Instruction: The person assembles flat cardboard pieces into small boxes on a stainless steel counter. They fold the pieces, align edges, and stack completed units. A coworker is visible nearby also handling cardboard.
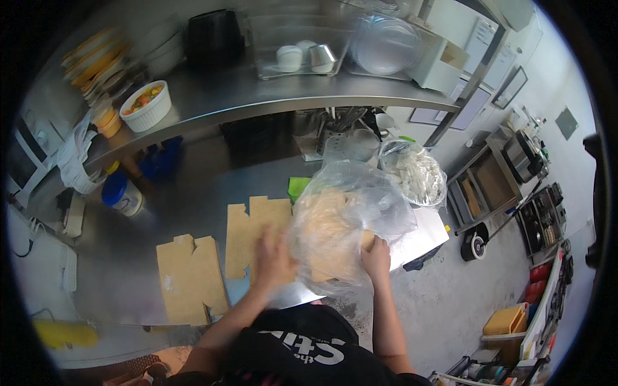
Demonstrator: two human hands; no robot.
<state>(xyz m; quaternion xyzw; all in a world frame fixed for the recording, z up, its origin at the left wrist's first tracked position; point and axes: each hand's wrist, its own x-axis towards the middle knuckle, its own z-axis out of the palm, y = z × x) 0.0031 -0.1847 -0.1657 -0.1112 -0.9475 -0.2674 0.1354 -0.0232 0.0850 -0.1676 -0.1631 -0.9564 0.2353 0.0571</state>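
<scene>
A large clear plastic bag (380, 186) with tan cardboard pieces (325, 222) inside lies at the table's right part. My right hand (376, 258) is closed on the bag's near right side, where a tan edge shows by the fingers. Smeared by motion, my left hand (273, 257) is at the bag's left side, over flat notched tan cardboard (239, 235); whether it holds anything is unclear. Farther left, another flat notched cardboard piece (190, 280) lies on the steel table (129, 257).
Beyond the bag stands a plastic-covered bowl of whitish strips (413, 172). A blue-lidded jar (122, 195) is at the far left. Overhead, a steel shelf (257, 93) carries a white dish of colourful pieces (147, 107), stacked bowls and clear containers. Shelving (486, 174) stands at right.
</scene>
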